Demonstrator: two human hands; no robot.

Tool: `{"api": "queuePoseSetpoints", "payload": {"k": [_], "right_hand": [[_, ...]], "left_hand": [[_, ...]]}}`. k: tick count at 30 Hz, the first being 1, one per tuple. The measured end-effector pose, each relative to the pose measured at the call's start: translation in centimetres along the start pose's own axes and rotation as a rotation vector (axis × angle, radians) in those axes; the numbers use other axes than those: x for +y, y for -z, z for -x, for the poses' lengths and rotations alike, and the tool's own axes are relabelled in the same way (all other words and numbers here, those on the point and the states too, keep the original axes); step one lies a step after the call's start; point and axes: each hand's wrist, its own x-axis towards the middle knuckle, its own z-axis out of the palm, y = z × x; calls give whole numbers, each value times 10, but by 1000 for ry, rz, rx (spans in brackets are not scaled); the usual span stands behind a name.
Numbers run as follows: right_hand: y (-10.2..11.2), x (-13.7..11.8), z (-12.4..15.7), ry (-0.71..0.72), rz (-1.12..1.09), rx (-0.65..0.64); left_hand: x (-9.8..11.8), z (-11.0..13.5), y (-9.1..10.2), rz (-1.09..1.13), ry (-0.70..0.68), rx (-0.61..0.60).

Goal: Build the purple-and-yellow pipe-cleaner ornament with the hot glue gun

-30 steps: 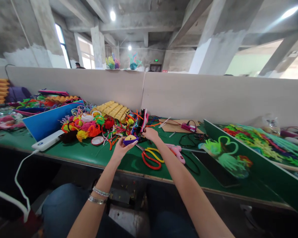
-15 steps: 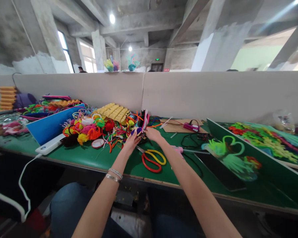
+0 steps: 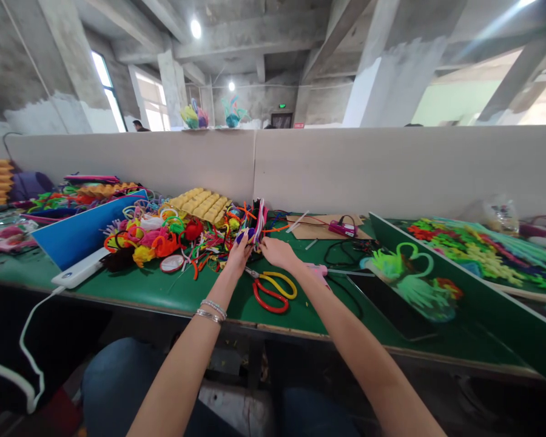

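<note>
My left hand (image 3: 238,254) is closed around a small dark-purple and pale fuzzy piece (image 3: 251,233), which looks like pipe-cleaner work. Close beside it, my right hand (image 3: 278,252) has its fingers pinched together at the right side of that piece. What its fingertips grip is too small to make out. Just below the hands lie scissors (image 3: 273,292) with one yellow and one red handle, blades pointing up-left. Behind the hands stands an upright bundle of pink, white and black pipe cleaners (image 3: 261,212).
A heap of colourful fuzzy pieces (image 3: 152,233) and a yellow egg tray (image 3: 200,204) lie left, by a blue board (image 3: 91,227) and white power strip (image 3: 79,270). Rightward are a pink glue gun (image 3: 317,271), a phone (image 3: 391,306), green swans (image 3: 421,285) and a green board (image 3: 464,285).
The view has swung slightly right, so everything sits a little further left. Another person's hand at the left edge has gone out of view. My hands stay together at the purple piece.
</note>
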Motion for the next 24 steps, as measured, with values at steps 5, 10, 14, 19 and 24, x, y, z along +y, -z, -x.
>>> {"api": "queuePoseSetpoints", "payload": {"k": [5,10,14,19,24], "right_hand": [[4,-6,35,38,0,24],[16,-20,85,97,-12,37],[34,-31,132,136,-90,107],[57,-34,180,165,-192,223],[71,-23,205,109,-333,368]], "left_hand": [[-3,-2,-3,34,15,11],[-5,-4,-6,53,30,45],[-4,-3,-7,69,47,58],[0,2,-7,75,78,51],[9,9,0,37,132,20]]}}
